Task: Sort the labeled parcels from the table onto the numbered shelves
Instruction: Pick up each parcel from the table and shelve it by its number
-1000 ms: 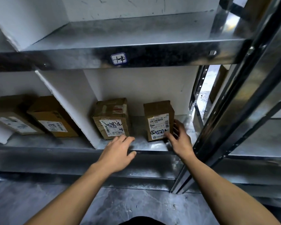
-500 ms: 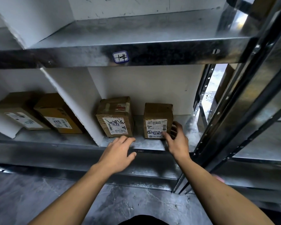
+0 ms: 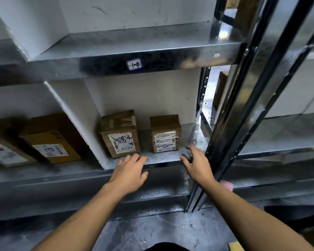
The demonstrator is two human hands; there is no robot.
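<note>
Parcel (image 3: 165, 134) sits upright on the metal shelf (image 3: 163, 157), beside another labeled box (image 3: 120, 134). My right hand (image 3: 198, 164) and left hand (image 3: 130, 172) hang released, empty. Placement looks done; next, fetch another from the table.

Grey floor and black upright

A mottled grey concrete floor (image 3: 152, 230) fills six o'clock; a black metal upright (image 3: 243, 109) slants at three o'clock, a pink scrap (image 3: 227, 184) beside its base.

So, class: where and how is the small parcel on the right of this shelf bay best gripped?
Probably by its two side faces, from the front. The small parcel stands upright, label forward, with free gaps either side; the right hand is nearest.
</note>
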